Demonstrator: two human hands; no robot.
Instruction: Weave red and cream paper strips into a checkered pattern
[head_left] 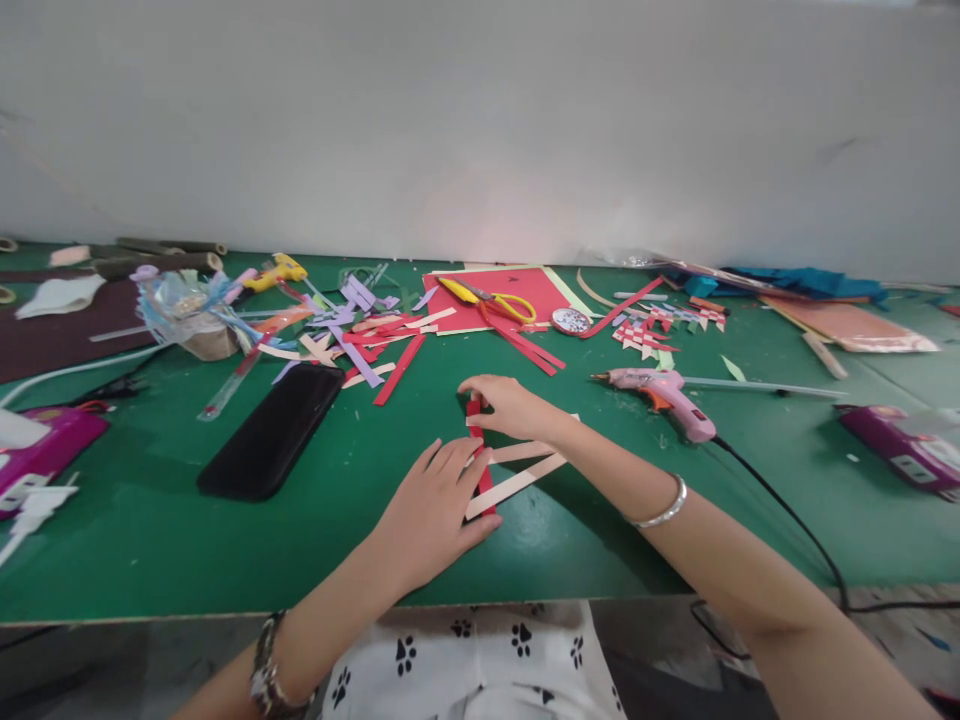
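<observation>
My left hand (435,510) lies flat on the green table (150,540), fingers stretched out over a red paper strip (484,480) and two cream strips (525,475) that cross it. My right hand (510,405) reaches in from the right, its fingers curled in a pinch on the far end of the red strip. The strips lie on the table near the front edge. A silver bangle sits on my right wrist and a beaded bracelet on my left.
A pink glue gun (664,395) with a black cord lies to the right. A black phone (274,430) lies to the left. Behind are loose paper strips (375,345), yellow scissors (491,298) on red card, and woven red-white pieces (645,335). Purple boxes sit at both edges.
</observation>
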